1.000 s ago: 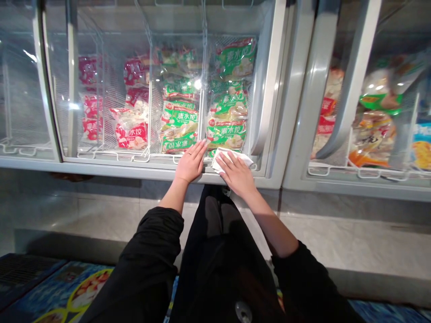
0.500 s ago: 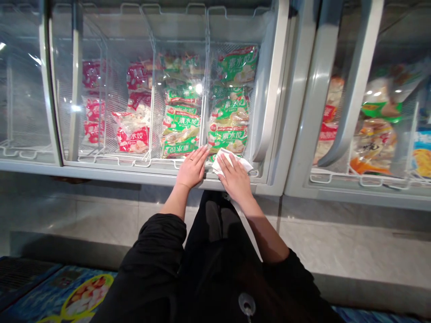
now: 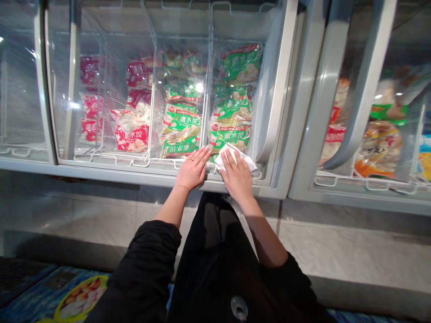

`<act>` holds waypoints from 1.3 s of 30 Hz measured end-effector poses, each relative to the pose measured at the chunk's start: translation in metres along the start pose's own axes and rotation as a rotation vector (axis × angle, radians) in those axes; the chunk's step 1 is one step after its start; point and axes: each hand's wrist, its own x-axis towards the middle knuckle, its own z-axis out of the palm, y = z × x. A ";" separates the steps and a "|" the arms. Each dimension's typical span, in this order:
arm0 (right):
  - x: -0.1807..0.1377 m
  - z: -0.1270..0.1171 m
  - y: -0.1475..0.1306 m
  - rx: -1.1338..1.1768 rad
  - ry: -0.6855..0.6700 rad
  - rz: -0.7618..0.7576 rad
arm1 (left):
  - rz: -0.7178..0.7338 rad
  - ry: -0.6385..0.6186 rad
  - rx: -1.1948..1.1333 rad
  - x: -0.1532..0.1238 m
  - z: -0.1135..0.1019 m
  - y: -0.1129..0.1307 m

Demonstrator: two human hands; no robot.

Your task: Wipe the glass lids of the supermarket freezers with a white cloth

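Observation:
My right hand lies flat on a white cloth, pressing it against the glass lid of a chest freezer near its lower right corner. My left hand rests flat beside it, fingers stretched out on the glass and the lid's grey frame, a ring on one finger. Under the glass, wire baskets hold green dumpling bags right by my hands and red bags further left.
A grey curved handle runs up the lid's right side. A second freezer lid at the right covers mixed frozen packs. Below the freezers is a pale tiled floor, with a blue printed panel at the bottom left.
My right hand has slid the cloth slightly up and to the right on the glass. My left hand has stayed in about the same spot.

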 end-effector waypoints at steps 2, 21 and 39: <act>0.016 -0.003 0.008 -0.001 0.005 -0.037 | 0.006 -0.003 -0.005 -0.001 0.001 -0.001; 0.050 -0.007 0.015 -0.017 0.098 0.071 | 0.049 0.034 0.056 -0.003 0.001 -0.002; 0.055 -0.004 0.026 -0.006 0.229 0.138 | 0.025 0.005 0.008 -0.002 -0.001 -0.002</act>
